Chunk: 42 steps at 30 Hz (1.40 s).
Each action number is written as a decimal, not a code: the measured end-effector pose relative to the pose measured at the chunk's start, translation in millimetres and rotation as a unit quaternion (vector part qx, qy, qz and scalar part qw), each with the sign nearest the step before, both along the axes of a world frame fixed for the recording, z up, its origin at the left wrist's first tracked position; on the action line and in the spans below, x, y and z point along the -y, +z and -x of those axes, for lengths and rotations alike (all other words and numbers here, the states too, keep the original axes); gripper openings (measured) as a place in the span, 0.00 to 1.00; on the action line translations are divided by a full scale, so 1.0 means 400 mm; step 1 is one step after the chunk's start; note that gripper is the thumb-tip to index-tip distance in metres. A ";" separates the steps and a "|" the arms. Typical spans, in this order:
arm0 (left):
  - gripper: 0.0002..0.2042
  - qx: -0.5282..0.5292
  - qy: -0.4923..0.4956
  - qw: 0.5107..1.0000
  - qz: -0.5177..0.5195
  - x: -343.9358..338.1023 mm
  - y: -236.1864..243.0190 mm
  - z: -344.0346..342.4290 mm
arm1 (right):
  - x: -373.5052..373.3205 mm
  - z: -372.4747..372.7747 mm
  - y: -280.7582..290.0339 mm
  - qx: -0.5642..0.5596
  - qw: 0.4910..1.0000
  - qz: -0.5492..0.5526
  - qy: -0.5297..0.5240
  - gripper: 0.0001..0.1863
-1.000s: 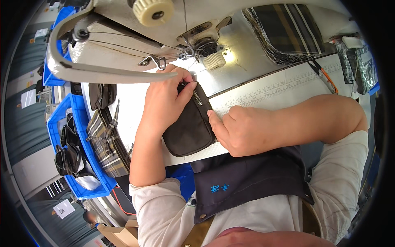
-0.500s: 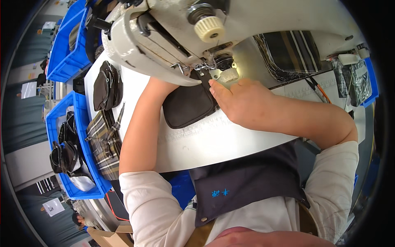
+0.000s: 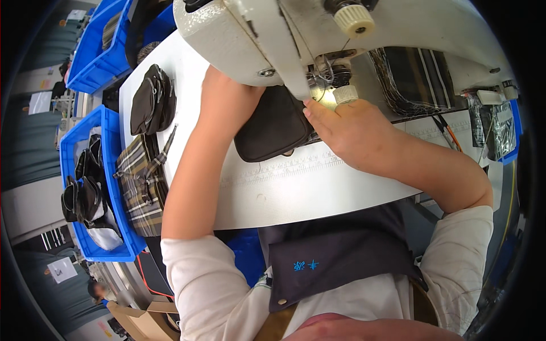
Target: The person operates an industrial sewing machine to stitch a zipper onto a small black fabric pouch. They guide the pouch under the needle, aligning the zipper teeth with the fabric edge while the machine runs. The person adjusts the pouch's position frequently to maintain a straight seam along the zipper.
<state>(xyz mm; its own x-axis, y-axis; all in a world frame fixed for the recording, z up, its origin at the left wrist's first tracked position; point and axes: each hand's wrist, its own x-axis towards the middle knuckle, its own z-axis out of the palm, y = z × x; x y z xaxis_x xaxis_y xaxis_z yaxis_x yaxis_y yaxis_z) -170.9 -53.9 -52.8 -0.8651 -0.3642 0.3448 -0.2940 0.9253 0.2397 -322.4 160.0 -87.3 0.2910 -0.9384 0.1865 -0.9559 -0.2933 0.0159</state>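
Small black pouch (image 3: pixel 273 132) lies flat on the white desk (image 3: pixel 296 193), its far edge pushed in under the head of the sewing machine (image 3: pixel 318 34), at the needle area.

Right hand (image 3: pixel 347 133): grip closed down on the pouch's right edge, fingertips together and pressed right beside the needle, under the small lamp glow. Left hand (image 3: pixel 227 105): resting on the pouch's left far corner; its fingers run under the machine arm, so whether that grip is pinched or flat I cannot tell.

Judgement on progress: a seam on this pouch looks mid-run. The piece is seated under the foot and guided from both sides, not yet drawn clear.

Left of the left hand, a stack of similar dark pouches (image 3: pixel 152 105) sits on the desk. Further left, a blue bin (image 3: pixel 116 227) holds more dark pieces and plaid fabric (image 3: pixel 139 190). Whether those are sewn or waiting cannot be told.
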 end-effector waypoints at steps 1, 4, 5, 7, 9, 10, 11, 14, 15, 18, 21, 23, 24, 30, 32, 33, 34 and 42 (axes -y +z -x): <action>0.10 0.007 0.020 0.999 0.033 -0.021 0.009 -0.017 | -0.002 0.002 -0.001 0.000 1.000 0.004 -0.005 0.27; 0.14 -0.009 -0.060 0.998 -0.035 -0.113 0.015 -0.072 | 0.005 0.000 -0.004 0.011 1.000 0.027 -0.004 0.26; 0.16 -0.018 -0.100 0.994 -0.040 -0.137 0.011 -0.075 | 0.006 0.001 -0.002 0.024 1.000 0.018 -0.004 0.26; 0.22 0.024 -0.080 0.995 -0.050 -0.155 0.001 -0.081 | 0.004 0.007 -0.001 0.051 0.999 -0.001 -0.007 0.26; 0.24 0.046 -0.086 0.994 -0.056 -0.147 0.011 -0.084 | 0.003 0.005 -0.001 0.045 0.999 0.008 -0.007 0.26; 0.24 0.045 -0.084 0.994 -0.059 -0.147 0.008 -0.085 | 0.003 0.004 0.000 0.042 0.999 0.012 -0.007 0.26; 0.24 0.043 -0.083 0.994 -0.060 -0.146 0.005 -0.085 | 0.003 0.002 0.001 0.044 0.999 0.012 -0.011 0.25; 0.25 0.046 -0.078 0.994 -0.063 -0.142 0.001 -0.086 | 0.005 0.005 -0.001 0.035 0.999 0.027 -0.013 0.25; 0.25 0.048 -0.075 0.994 -0.064 -0.141 0.001 -0.085 | 0.008 0.011 -0.011 0.022 0.999 0.044 -0.007 0.26; 0.26 0.049 -0.085 0.992 -0.082 -0.123 0.008 -0.081 | 0.014 0.015 -0.011 0.010 0.998 0.063 -0.007 0.26; 0.24 0.059 -0.108 0.987 -0.106 -0.096 0.005 -0.088 | 0.018 0.022 -0.015 0.053 0.996 0.064 -0.008 0.25; 0.21 0.062 -0.112 0.986 -0.103 -0.093 0.003 -0.091 | 0.021 0.027 -0.014 0.084 0.995 0.040 -0.025 0.24; 0.19 0.064 -0.113 0.986 -0.102 -0.092 0.001 -0.094 | 0.023 0.029 -0.007 0.093 0.995 0.016 -0.043 0.23; 0.14 0.035 -0.102 0.973 -0.205 -0.063 -0.015 -0.090 | 0.006 0.014 0.025 0.105 0.994 0.006 -0.017 0.22; 0.15 0.035 -0.096 0.977 -0.187 -0.080 -0.004 -0.090 | 0.002 0.010 0.003 0.114 0.993 0.040 0.004 0.25; 0.15 0.035 -0.092 0.979 -0.178 -0.092 0.002 -0.090 | 0.001 0.010 -0.008 0.116 0.992 0.043 0.011 0.25; 0.15 0.048 -0.099 0.981 -0.158 -0.102 0.005 -0.087 | 0.000 0.010 -0.015 0.118 0.992 0.046 0.019 0.25; 0.16 0.050 -0.109 0.986 -0.112 -0.121 -0.003 -0.080 | -0.006 0.001 -0.011 0.126 0.991 0.035 0.030 0.27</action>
